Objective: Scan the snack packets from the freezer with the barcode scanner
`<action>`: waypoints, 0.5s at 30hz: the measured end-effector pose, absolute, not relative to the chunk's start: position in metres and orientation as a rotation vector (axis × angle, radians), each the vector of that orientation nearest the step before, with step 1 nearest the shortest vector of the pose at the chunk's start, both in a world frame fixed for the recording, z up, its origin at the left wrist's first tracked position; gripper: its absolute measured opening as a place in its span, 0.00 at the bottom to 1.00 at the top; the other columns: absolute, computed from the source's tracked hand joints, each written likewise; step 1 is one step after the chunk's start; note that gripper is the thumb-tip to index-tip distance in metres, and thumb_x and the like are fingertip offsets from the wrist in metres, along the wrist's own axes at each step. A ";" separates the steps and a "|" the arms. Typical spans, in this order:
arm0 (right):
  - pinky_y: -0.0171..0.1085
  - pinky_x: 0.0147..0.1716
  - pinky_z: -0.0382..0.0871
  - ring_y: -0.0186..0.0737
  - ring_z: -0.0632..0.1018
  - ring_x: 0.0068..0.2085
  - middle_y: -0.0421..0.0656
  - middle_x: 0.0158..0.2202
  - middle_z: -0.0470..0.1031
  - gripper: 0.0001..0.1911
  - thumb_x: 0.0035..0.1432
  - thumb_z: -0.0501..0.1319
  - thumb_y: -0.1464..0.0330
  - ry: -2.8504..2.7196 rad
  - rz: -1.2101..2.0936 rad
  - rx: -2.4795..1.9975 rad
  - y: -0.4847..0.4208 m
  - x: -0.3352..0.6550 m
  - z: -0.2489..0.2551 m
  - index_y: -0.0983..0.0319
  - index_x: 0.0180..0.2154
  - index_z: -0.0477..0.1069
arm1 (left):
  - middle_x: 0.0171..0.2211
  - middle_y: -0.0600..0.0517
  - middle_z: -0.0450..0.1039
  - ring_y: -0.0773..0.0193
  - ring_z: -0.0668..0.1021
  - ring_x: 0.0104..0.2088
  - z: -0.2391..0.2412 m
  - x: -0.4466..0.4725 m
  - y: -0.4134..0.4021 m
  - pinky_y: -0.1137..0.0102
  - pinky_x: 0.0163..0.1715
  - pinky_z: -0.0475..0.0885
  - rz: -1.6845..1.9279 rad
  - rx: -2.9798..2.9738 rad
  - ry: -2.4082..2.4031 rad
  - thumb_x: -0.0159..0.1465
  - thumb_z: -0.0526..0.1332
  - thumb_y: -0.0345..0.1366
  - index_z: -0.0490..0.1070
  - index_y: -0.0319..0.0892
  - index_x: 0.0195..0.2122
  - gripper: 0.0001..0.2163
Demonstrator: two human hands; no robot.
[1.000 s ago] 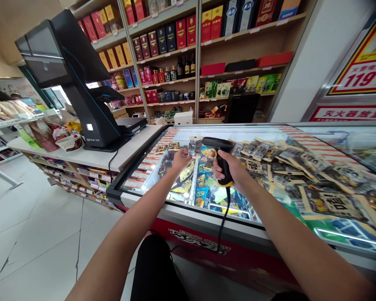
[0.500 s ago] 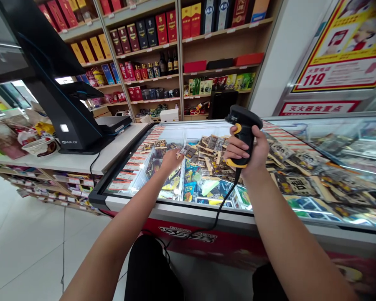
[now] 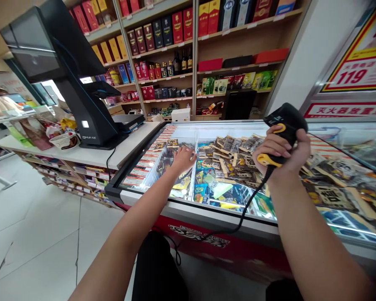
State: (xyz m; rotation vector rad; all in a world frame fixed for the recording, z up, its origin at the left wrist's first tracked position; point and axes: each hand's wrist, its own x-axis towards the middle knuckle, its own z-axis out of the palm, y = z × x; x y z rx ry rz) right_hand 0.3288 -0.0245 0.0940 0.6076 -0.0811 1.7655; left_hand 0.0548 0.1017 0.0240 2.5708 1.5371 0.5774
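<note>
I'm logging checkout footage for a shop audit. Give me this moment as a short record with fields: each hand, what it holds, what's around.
Place: shop, chest freezer full of snack packets
Left hand: open, fingers spread over packets in the freezer's left section; contact unclear
Right hand: closed around a black-and-yellow barcode scanner, above the freezer
Cable: hangs from the scanner past the freezer's front edge
Nearby: black till screen on white counter; shelves of boxes and bottles behind
</note>
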 end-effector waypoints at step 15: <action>0.27 0.16 0.62 0.24 0.58 0.15 0.27 0.19 0.57 0.19 0.54 0.73 0.67 -0.527 1.550 -0.182 -0.028 0.306 0.098 0.58 0.44 0.68 | 0.58 0.36 0.79 0.43 0.78 0.61 0.034 -0.040 0.150 0.52 0.61 0.68 0.686 2.080 2.205 0.72 0.63 0.41 0.75 0.43 0.56 0.14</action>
